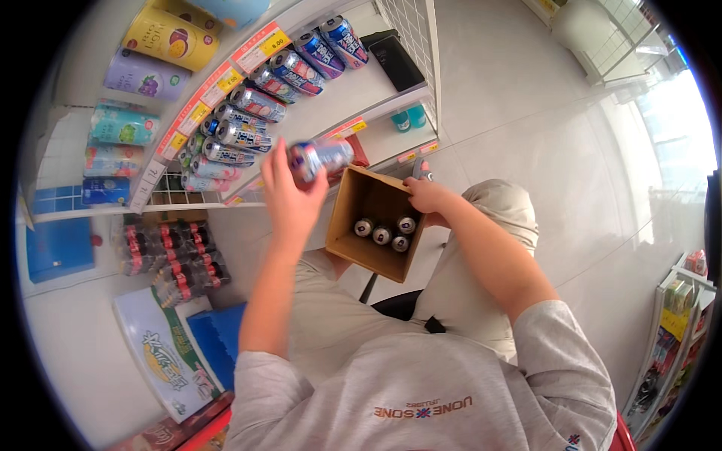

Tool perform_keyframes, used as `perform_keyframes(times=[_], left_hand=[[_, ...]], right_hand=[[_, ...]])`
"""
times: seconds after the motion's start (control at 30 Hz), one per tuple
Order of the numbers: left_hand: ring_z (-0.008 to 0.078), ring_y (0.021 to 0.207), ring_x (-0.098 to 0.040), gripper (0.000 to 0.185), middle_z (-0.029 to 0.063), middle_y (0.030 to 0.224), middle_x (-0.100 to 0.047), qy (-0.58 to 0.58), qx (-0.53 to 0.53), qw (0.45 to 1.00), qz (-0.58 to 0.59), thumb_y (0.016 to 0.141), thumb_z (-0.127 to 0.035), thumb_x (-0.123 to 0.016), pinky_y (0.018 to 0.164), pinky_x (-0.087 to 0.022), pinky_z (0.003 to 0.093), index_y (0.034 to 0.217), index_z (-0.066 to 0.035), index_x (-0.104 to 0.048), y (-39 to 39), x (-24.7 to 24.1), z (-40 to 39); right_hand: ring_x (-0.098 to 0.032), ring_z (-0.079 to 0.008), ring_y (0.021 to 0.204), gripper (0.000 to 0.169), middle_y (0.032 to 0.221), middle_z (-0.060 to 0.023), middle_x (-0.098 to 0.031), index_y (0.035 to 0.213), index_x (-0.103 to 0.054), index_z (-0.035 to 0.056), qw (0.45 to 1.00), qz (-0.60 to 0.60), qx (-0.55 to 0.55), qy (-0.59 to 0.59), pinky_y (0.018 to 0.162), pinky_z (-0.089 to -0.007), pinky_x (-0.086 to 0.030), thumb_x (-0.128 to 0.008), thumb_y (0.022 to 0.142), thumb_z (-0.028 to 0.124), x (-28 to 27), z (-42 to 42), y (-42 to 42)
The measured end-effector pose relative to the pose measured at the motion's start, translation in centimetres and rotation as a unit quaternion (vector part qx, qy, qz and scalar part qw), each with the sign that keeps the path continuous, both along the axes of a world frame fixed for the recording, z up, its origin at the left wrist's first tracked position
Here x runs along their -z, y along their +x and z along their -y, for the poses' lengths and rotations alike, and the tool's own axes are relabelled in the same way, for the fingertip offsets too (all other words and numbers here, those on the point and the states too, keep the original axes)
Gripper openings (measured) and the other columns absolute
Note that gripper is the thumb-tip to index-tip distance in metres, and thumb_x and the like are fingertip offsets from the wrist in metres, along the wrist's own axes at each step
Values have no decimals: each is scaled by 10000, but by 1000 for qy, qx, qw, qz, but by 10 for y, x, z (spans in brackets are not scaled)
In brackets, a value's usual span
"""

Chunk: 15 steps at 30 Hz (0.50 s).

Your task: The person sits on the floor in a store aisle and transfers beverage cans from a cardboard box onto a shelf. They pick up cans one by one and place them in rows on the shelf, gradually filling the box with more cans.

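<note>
My left hand (296, 191) grips a blue-and-pink drink can (324, 158), tilted on its side and blurred. The can is in the air between the shelf and the upper left rim of an open cardboard box (344, 228). My right hand (431, 197) holds the box by its upper right edge. Inside, several upright cans (382, 235) stand at the lower end, their silver tops showing. The box sits between my knees, its mouth towards me.
Rows of drink cans (259, 104) fill the shelf at the upper left, behind a strip of price tags (225, 82). A black phone (397, 62) lies on that shelf. Shrink-wrapped dark bottles (180, 259) and a printed carton (163, 355) are on the left. Another display rack (671, 338) stands right.
</note>
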<state>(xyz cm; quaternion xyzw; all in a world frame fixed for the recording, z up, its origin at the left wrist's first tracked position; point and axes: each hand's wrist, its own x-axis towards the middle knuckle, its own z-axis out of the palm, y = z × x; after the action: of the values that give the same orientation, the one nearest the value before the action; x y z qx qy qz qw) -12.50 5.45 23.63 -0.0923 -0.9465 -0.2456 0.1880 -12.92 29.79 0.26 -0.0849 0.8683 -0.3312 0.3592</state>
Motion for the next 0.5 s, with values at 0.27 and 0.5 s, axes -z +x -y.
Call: perform_keyframes(times=[0.27,0.5], left_hand=[[350,1193,-605,706,182,1350,-512,49,89,978,183,805,-185,-846,963,-549,430,1413,-22,-526,74,87,6],[447,1155,-586,725,240,1306,-539,-38,79,976,197,769,-110,-837,965,-529,487,1358,3,-430,57,161,-12]], right_hand=[[-579,-436,1272,525,1439,-227,-534,1488,-469,159,1000,11,-9,4,1056,-516,-482,-583,979,213,-10,3,-1],[-571,-428,1291,540,1428,-229,-554,1487,-473,156,1000,9,-5,20,1068,-508,-479,-601,967,222,-8,-2,-2]])
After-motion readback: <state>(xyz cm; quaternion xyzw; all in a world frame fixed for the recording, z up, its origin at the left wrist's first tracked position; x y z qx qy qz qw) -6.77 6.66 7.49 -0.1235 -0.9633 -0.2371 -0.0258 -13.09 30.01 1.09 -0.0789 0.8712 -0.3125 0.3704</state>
